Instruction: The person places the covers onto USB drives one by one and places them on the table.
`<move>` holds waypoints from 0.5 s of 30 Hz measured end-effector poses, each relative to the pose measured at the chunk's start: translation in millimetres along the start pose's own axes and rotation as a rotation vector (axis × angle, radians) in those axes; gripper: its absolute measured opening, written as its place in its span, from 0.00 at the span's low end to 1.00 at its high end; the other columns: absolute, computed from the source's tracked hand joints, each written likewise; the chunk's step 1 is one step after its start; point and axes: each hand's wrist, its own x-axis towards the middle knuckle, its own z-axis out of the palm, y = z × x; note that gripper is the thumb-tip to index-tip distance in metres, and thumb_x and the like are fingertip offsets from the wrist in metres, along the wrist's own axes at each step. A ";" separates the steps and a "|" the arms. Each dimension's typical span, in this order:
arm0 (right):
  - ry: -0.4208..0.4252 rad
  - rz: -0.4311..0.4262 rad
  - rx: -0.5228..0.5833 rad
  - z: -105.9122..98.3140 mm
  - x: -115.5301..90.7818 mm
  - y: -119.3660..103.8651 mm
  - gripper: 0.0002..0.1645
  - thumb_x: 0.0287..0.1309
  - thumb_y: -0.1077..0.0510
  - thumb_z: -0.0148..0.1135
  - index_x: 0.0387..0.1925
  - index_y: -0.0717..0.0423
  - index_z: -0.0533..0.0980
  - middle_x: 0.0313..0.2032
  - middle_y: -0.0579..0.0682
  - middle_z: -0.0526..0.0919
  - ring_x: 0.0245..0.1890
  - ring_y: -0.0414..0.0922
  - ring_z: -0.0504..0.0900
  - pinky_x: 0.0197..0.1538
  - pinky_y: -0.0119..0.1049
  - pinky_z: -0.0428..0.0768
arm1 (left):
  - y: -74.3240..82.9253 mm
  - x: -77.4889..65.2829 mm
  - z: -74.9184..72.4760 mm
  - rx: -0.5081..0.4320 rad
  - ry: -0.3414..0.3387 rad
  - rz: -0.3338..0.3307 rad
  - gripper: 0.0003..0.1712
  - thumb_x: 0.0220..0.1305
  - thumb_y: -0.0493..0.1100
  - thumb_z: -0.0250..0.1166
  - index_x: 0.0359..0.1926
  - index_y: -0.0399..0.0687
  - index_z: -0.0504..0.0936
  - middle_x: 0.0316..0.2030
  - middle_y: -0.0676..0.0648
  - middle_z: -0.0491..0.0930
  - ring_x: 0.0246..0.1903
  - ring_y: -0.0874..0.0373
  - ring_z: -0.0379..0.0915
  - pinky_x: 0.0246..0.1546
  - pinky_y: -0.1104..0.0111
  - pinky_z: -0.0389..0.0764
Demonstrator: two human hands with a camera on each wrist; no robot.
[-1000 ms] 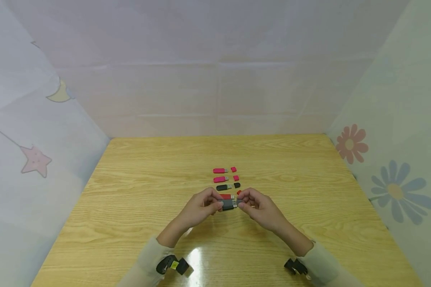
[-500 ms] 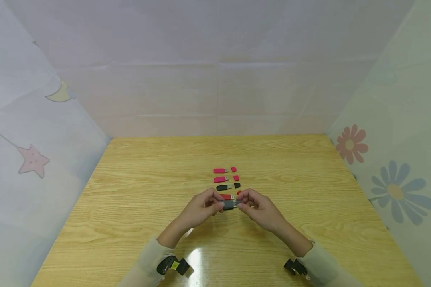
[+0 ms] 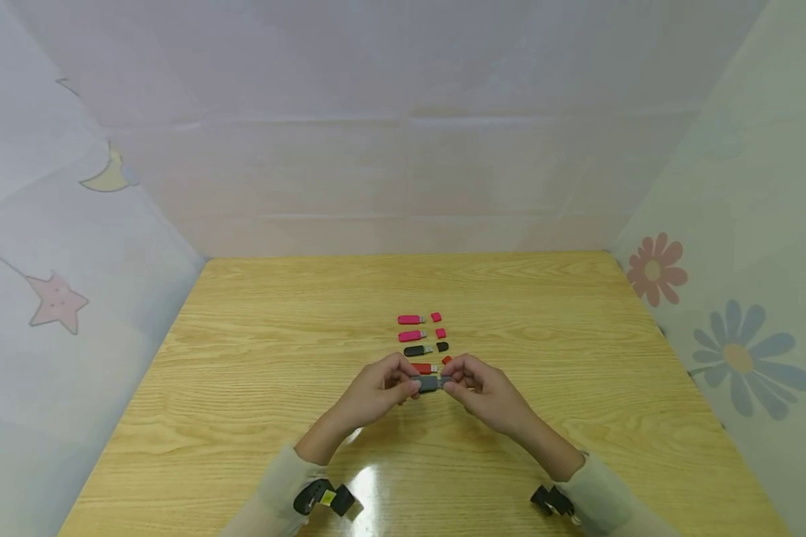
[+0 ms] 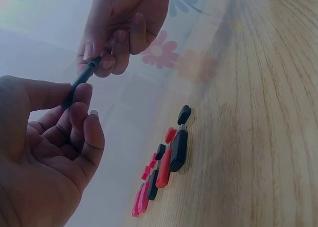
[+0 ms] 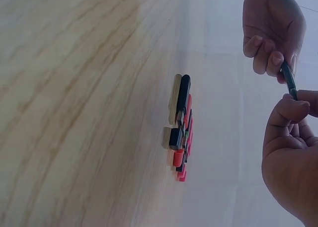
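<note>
My left hand pinches the body of a dark grey USB stick between thumb and forefinger. The fingertips of my right hand pinch its cap, at the connector end. Body and cap are in line, with a little of the connector showing between them. In the left wrist view, the held stick hangs in the air above the table. Below it lies a black USB stick with its black cap in front of its connector; in the head view the hands and held stick hide these.
Beyond the hands, in a column on the wooden table, lie a red USB stick, a smaller black one and two pink ones. Each has a matching cap to its right, such as the pink cap.
My right hand has come slightly left, bringing the cap closer to the stick's body. Less of the metal connector shows now. My left hand has barely moved.
</note>
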 end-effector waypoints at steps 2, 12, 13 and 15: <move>-0.004 0.006 0.000 0.2 0.0 0.3 0.08 0.71 0.58 0.61 0.48 0.55 0.76 0.35 0.53 0.79 0.23 0.37 0.71 0.24 0.30 0.71 | -0.6 0.2 -0.1 -0.001 -0.002 0.004 0.07 0.74 0.42 0.62 0.47 0.44 0.79 0.34 0.47 0.86 0.32 0.50 0.78 0.34 0.71 0.77; -0.017 0.024 -0.004 1.5 0.7 -2.6 0.08 0.72 0.57 0.60 0.48 0.56 0.75 0.33 0.57 0.78 0.20 0.37 0.70 0.22 0.29 0.70 | 1.4 -0.8 1.0 0.010 -0.002 0.012 0.06 0.74 0.41 0.62 0.45 0.44 0.79 0.34 0.47 0.86 0.35 0.40 0.80 0.34 0.71 0.78; -0.021 0.025 0.004 1.5 0.7 -2.8 0.08 0.72 0.58 0.60 0.48 0.56 0.75 0.33 0.58 0.77 0.19 0.37 0.69 0.22 0.29 0.70 | 1.4 -0.9 1.2 0.012 -0.003 0.013 0.06 0.74 0.41 0.62 0.45 0.44 0.79 0.34 0.47 0.86 0.35 0.39 0.80 0.34 0.71 0.78; -0.028 0.022 0.020 1.6 0.6 -2.8 0.08 0.72 0.58 0.60 0.48 0.57 0.75 0.32 0.60 0.77 0.18 0.37 0.69 0.21 0.29 0.70 | 1.5 -1.0 1.8 0.018 -0.003 0.015 0.06 0.74 0.42 0.62 0.45 0.44 0.79 0.33 0.48 0.86 0.35 0.38 0.80 0.34 0.71 0.78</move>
